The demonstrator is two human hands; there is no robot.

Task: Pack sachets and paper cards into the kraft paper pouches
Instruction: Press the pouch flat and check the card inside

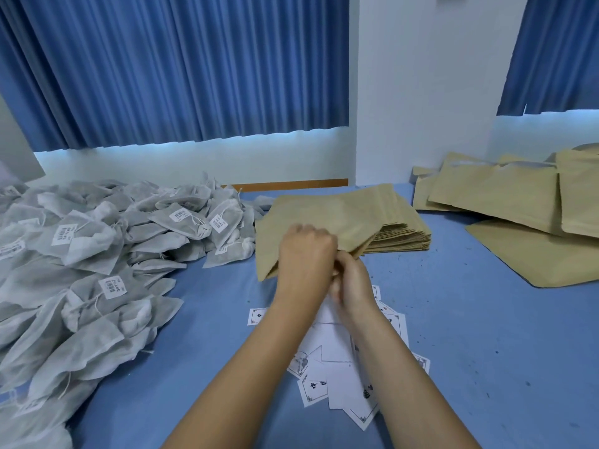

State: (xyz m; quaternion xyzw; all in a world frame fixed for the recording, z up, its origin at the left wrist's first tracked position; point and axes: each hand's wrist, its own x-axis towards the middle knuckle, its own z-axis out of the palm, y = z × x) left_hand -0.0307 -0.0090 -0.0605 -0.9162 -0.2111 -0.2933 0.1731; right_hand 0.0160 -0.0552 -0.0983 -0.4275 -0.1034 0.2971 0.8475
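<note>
Bare blue table (pixel 470 351) lies open on our right; sachets (pixel 97 247) crowd the left. Our left hand (pixel 306 251) and right hand (pixel 351 286), fingers curled, pinch the near edge of a kraft pouch (pixel 324 218) tilted over its stack (pixel 405 234), above the paper cards (pixel 334 361).

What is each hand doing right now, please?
Left hand: closed, gripping the near edge of the kraft pouch.
Right hand: at the same pouch's mouth, blurred; whether it grips cannot be told.
</note>
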